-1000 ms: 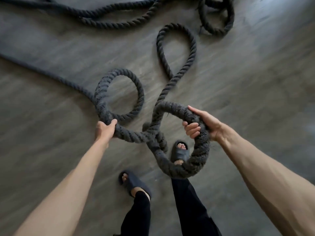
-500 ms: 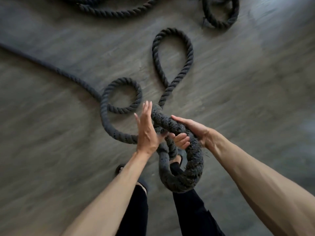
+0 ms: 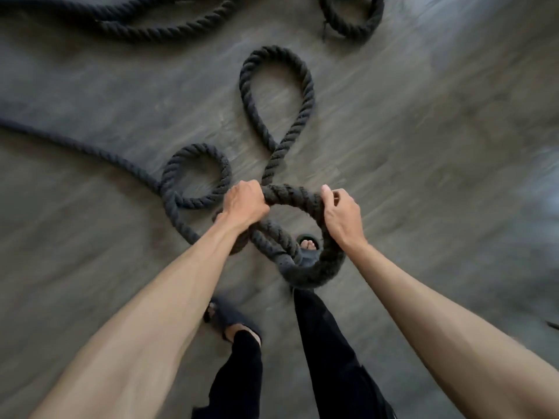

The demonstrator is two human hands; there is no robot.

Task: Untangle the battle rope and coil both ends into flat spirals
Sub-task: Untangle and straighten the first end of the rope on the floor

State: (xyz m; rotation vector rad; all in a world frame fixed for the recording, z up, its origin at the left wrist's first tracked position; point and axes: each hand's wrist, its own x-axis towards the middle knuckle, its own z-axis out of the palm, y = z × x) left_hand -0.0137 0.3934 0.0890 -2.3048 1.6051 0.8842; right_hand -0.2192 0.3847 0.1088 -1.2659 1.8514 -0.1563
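Your left hand (image 3: 245,204) grips the battle rope (image 3: 290,195) at a raised loop's top, your right hand (image 3: 340,214) curls over its right side; more loops lie on the floor (image 3: 423,146) beyond.

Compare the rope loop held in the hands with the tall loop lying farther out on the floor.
The held loop is gripped by the left hand and the right hand and is up off the floor. The tall loop lies flat on it, untouched. The held loop is roughly round, while the tall loop is long, narrow and teardrop-shaped. Both are bends of the same dark twisted rope.
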